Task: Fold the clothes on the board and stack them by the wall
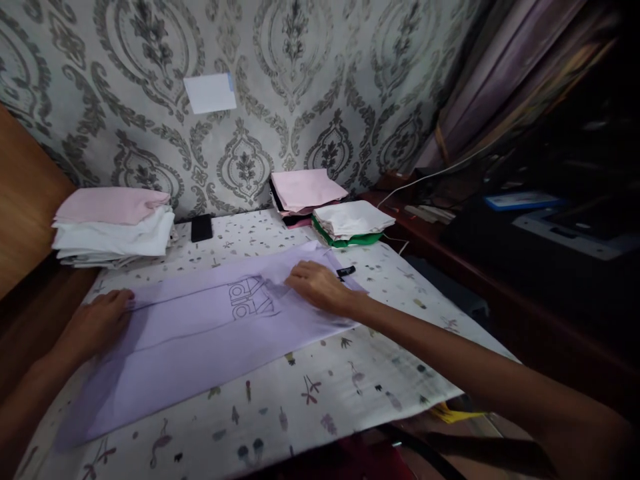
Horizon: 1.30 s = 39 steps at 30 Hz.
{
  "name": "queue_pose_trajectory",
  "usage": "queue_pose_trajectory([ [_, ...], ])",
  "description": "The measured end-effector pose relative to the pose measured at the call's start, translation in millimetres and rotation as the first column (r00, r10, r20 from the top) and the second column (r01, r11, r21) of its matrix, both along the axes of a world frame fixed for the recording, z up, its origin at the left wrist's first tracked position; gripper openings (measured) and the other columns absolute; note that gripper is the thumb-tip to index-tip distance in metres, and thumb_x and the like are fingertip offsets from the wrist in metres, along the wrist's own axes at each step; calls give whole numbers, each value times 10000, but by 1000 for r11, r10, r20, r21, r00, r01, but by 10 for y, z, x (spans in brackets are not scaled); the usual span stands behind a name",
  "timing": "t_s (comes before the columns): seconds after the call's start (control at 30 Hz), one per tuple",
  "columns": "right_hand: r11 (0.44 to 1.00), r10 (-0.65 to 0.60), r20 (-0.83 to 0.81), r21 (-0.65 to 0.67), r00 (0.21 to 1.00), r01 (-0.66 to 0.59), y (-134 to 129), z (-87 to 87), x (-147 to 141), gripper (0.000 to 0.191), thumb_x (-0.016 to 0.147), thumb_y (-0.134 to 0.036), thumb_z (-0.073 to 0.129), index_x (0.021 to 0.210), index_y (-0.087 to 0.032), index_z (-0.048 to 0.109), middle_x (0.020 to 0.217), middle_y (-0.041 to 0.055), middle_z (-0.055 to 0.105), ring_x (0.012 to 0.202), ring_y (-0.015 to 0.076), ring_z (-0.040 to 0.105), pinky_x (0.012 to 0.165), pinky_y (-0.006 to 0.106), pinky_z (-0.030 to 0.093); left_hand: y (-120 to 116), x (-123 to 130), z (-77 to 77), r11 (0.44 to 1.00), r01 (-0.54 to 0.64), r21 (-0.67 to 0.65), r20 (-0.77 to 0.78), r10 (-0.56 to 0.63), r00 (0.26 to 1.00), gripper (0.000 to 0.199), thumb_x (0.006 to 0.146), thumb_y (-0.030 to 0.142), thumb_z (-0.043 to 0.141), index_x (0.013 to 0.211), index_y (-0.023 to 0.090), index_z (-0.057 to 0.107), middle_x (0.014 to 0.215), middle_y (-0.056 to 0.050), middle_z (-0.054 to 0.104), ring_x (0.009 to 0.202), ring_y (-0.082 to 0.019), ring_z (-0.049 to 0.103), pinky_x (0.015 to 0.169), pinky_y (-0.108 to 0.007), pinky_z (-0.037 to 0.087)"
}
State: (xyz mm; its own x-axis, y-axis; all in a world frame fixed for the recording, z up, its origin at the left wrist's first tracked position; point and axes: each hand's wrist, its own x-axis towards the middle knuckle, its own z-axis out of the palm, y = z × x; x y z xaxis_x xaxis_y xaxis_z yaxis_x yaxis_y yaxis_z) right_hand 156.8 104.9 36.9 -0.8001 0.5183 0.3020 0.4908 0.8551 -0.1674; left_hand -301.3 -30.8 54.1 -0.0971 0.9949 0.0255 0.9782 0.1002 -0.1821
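A light purple cloth [190,360] with dark outlined lettering and two long lines lies spread across the patterned table cover [350,400]. At its left end my left hand [105,321] has its fingers closed on the fabric's edge. My right hand [316,285] pinches the cloth near its right end, beside the lettering, and small folds show around the fingers. Close to the right hand, a small black label [346,271] shows on the cloth.
Folded pink and white cloths [113,230] are stacked at the back left, beside a black phone [201,228]. At the back stand a pink-topped stack [306,189] and a white-and-green stack [354,220]. A dark red ledge [480,300] runs along the right.
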Motion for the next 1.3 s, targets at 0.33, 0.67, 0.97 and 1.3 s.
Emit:
queue_pose_trajectory([
  [0.33, 474, -789, -224, -815, 572, 334, 425, -84, 403, 84, 876, -114, 578, 853, -169, 638, 704, -5, 640, 573, 105, 554, 540, 199, 410, 489, 1898, -21, 800, 592, 98, 405, -576, 710, 346, 982, 338, 412, 1298, 259, 528, 1317, -76, 598, 1165, -255, 562, 943, -376, 459],
  [0.67, 18, -852, 42, -994, 521, 111, 1116, -131, 308, 311, 963, -159, 446, 654, -192, 444, 443, -68, 395, 336, 47, 220, 319, 161, 120, 897, 2748, -154, 690, 723, -14, 98, -719, 688, 268, 920, 58, 405, 1041, 177, 612, 1088, -122, 648, 1016, -281, 577, 844, -427, 457],
  [0.97, -34, -887, -7, -996, 461, -80, 1181, -32, 302, 309, 971, -91, 376, 683, -202, 390, 484, -79, 379, 361, 36, 219, 331, 123, 154, 1043, 2834, 55, 782, 609, 133, 403, -604, 688, 213, 987, 201, 351, 990, 203, 565, 1000, -69, 667, 897, -219, 603, 785, -362, 469],
  [1.3, -1, -912, -13, -999, 410, -34, 1167, -179, 281, 277, 916, -90, 484, 657, -181, 456, 452, -51, 427, 357, 45, 290, 310, 148, 176, 994, 3081, -132, 647, 762, 29, 180, -753, 633, 228, 933, 239, 517, 1146, 186, 578, 1113, -127, 628, 1054, -292, 555, 874, -444, 433],
])
